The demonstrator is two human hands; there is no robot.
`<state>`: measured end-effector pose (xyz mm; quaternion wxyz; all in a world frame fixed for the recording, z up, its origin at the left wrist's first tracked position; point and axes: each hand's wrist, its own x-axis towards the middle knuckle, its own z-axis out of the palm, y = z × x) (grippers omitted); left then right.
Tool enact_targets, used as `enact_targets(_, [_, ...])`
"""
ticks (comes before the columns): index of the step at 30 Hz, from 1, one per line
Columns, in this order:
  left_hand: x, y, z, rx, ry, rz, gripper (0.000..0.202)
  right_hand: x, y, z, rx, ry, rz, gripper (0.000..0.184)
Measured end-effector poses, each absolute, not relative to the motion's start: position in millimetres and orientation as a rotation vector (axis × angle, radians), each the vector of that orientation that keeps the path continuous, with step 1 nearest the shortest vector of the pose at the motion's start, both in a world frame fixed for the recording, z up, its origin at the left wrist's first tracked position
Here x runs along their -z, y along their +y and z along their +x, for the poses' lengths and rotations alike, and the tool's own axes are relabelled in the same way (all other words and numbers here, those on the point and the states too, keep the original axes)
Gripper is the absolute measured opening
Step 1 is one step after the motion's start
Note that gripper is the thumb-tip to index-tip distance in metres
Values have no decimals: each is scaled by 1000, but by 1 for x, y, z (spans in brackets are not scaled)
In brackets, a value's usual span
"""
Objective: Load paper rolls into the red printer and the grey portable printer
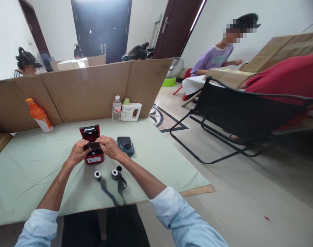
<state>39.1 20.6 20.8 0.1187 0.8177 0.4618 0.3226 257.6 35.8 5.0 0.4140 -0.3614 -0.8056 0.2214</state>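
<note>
1. Gripping: our left hand [79,151] and right hand [109,146] pinch opposite ends of a dark piece [94,145], held over the red device [94,159].
2. Device stands on the table [166,164], lid [89,130] raised; ribbon rolls [97,175] lie on our near side.
3. Step, we judge: seating or removing the piece; we cannot tell which.
4. Next move, we judge, calls for keeping both ends level and clear of the lid.
</note>
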Motion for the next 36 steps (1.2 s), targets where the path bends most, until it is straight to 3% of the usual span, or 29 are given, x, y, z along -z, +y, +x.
enact_targets(11, [-27,36,42,-938,1526,2230,8,-59,35,249,-729,-1860,-694,30])
enact_targets(18, [-64,8,81,-952,1411,2293,17,-69,-33,314,-863,-1656,-740,20])
enact_targets(24, [-72,-15,143,-682,988,2542,21,-63,-85,407,-1137,-1608,-874,40])
enact_targets(27, [-64,-21,172,-496,864,2634,21,-66,-93,435,-1076,-1601,-903,50])
enact_targets(32, [-50,-29,206,-180,882,2719,16,-47,-85,423,-887,-1873,-1303,69])
enact_targets(34, [-45,-31,213,-141,872,2695,20,-33,-81,407,-839,-1967,-1448,59])
enact_targets(36, [-40,-31,214,-156,868,2654,24,-20,-79,393,-842,-2009,-1513,33])
